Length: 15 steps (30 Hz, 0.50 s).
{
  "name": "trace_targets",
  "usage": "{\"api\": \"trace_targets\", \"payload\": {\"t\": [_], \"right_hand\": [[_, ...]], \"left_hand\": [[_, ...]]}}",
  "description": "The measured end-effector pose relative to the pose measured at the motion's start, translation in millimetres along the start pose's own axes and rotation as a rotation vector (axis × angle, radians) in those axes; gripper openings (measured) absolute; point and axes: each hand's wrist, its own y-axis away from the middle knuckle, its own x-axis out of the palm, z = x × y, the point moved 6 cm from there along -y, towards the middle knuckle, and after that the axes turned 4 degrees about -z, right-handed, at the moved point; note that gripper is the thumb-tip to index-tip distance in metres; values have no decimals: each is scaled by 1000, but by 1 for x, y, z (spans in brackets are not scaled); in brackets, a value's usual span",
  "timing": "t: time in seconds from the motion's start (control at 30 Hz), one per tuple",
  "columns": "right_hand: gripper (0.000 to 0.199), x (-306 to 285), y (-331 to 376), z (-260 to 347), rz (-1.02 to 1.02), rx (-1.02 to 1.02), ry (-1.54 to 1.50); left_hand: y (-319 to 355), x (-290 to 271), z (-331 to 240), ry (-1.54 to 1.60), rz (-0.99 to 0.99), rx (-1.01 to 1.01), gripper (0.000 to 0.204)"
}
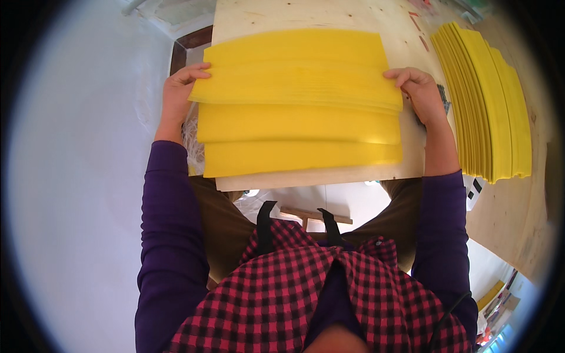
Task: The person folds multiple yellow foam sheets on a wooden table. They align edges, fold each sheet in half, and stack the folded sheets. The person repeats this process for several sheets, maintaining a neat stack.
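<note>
Several wide yellow foam sheets [297, 120] lie overlapped in steps on a pale plywood board [306, 176] in front of me. My left hand [178, 94] grips the left end of the upper bundle of sheets [294, 82], fingers curled over its top edge. My right hand [421, 93] holds the right end of the same bundle, fingers on top. The bundle sits slightly raised above the lower sheets. Both purple sleeves come up from the lower edge.
A second stack of yellow foam sheets [488, 106] stands fanned on the wooden table [506, 217] to the right. A white floor [76, 176] spreads to the left. Crumpled clear plastic [191, 147] lies by the board's left edge.
</note>
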Motion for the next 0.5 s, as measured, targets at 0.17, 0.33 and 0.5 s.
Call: {"api": "trace_targets", "payload": {"t": [0.17,0.33,0.5], "right_hand": [[18,2,2,0,24,-79,14],[18,3,-2,-3,19,-113,2],[22,1,0,-5,-16,-73,-26]], "left_hand": [[2,1,-3,6,26,6,12],[1,-3,-12,-167,-4,116,19],[0,-24,-23,-247,-207,-40,24]]}}
